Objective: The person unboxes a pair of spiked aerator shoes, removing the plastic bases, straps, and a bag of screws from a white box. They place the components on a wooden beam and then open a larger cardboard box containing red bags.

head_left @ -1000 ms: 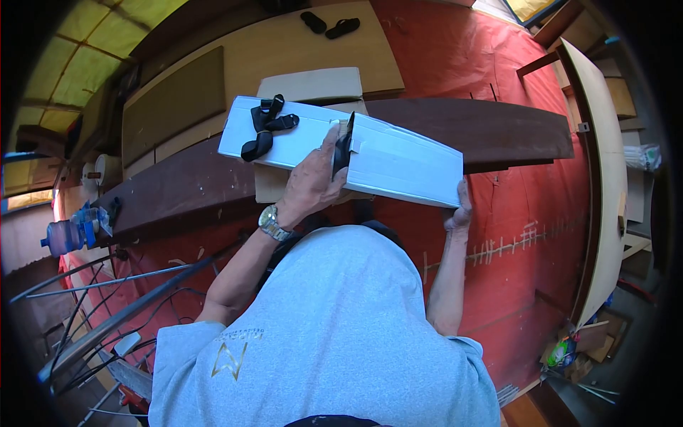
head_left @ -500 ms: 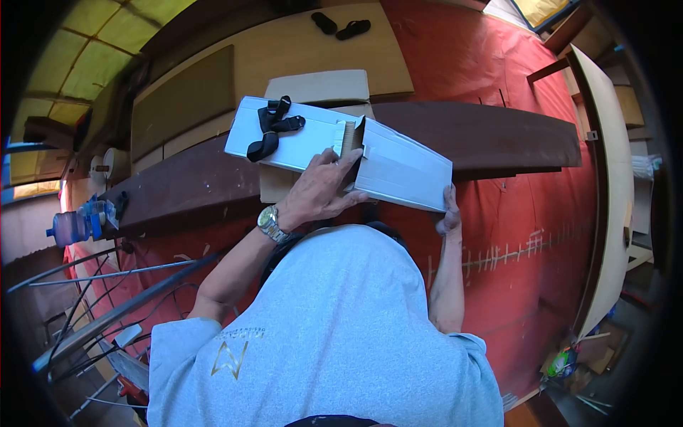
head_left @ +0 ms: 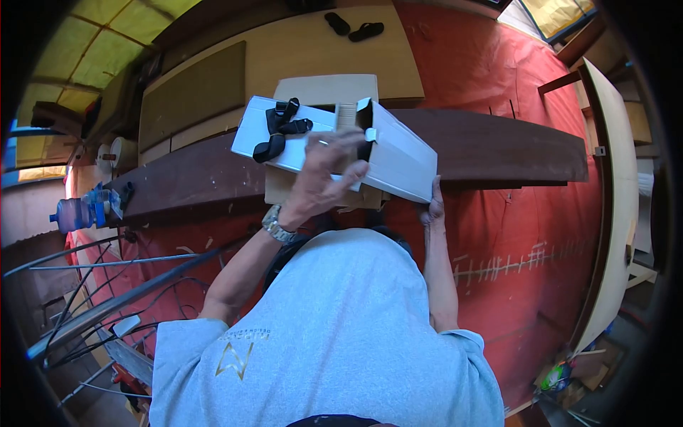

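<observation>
A long white cardboard panel [head_left: 402, 156], creased near its middle, lies over a brown cardboard box [head_left: 324, 89] on a dark wooden plank [head_left: 491, 142]. My left hand [head_left: 324, 174], with a wristwatch, rests flat on the panel at the crease, fingers spread. My right hand [head_left: 432, 210] grips the panel's lower right edge and holds that half tilted upward. A black strap with buckles [head_left: 279, 128] lies on the panel's left half.
A red tarp [head_left: 526, 228] covers the floor. Pale boards [head_left: 284, 57] lie beyond, with a pair of black sandals [head_left: 353, 27] on them. A curved pale board [head_left: 612, 185] stands at right. A water bottle [head_left: 84, 210] and cables [head_left: 107, 299] are at left.
The panel's right half has folded further up along the crease. My right hand moved left with its edge, and my left hand flattened over the fold.
</observation>
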The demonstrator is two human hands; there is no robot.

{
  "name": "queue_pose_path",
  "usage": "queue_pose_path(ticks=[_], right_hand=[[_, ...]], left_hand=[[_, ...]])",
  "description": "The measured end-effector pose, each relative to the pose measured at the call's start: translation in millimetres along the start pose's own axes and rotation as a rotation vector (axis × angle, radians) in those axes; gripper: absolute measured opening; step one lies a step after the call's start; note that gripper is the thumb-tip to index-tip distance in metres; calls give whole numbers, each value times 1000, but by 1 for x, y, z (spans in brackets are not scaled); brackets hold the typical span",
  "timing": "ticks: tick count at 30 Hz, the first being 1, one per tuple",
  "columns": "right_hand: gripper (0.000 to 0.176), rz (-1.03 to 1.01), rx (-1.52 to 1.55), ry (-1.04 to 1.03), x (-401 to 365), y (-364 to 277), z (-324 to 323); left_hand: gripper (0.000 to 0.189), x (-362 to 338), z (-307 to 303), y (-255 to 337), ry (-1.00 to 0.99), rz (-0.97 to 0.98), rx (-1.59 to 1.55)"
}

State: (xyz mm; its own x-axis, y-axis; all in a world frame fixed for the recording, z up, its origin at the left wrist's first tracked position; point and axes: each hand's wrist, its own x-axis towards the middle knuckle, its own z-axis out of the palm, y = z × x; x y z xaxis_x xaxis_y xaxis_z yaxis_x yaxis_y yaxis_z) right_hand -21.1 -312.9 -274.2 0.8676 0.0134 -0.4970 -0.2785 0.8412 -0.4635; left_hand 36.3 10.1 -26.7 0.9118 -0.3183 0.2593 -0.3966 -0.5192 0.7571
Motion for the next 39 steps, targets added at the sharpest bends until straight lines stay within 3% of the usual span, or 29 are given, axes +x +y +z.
queue_pose_path(ticks=[1,3,6,12,14,19,22,26,28,31,37,39], right_hand=[[68,36,-3,-29,10,3,-7],[67,55,-14,-16,23,6,-17],[63,127,-3,-27,27,4,-12],[58,194,17,-132,38,18,-5],[60,191,-9,-132,39,21,0],[60,220,3,-79,37,22,2],[61,236,47,-104,36,20,6],[64,225,17,-124,38,18,5],[66,230,22,-134,37,17,2],[66,232,18,-110,37,14,-2],[67,193,-99,-100,29,2,-1],[64,181,-104,-74,30,-1,-2]], left_hand=[[55,0,-7,-5,78,-24,-71],[52,1,-21,-41,296,-37,248],[59,-12,-42,-72,222,-319,870],[61,-15,-50,-99,25,-357,658],[53,-13,-53,-90,118,-328,511],[41,-7,-80,3,285,-203,87],[38,2,-82,45,300,16,84],[38,13,-58,55,16,-55,21],[37,22,-43,50,-98,-126,245],[36,42,-26,39,-102,-111,516],[25,75,9,22,-200,90,702],[28,85,16,16,-289,56,668]])
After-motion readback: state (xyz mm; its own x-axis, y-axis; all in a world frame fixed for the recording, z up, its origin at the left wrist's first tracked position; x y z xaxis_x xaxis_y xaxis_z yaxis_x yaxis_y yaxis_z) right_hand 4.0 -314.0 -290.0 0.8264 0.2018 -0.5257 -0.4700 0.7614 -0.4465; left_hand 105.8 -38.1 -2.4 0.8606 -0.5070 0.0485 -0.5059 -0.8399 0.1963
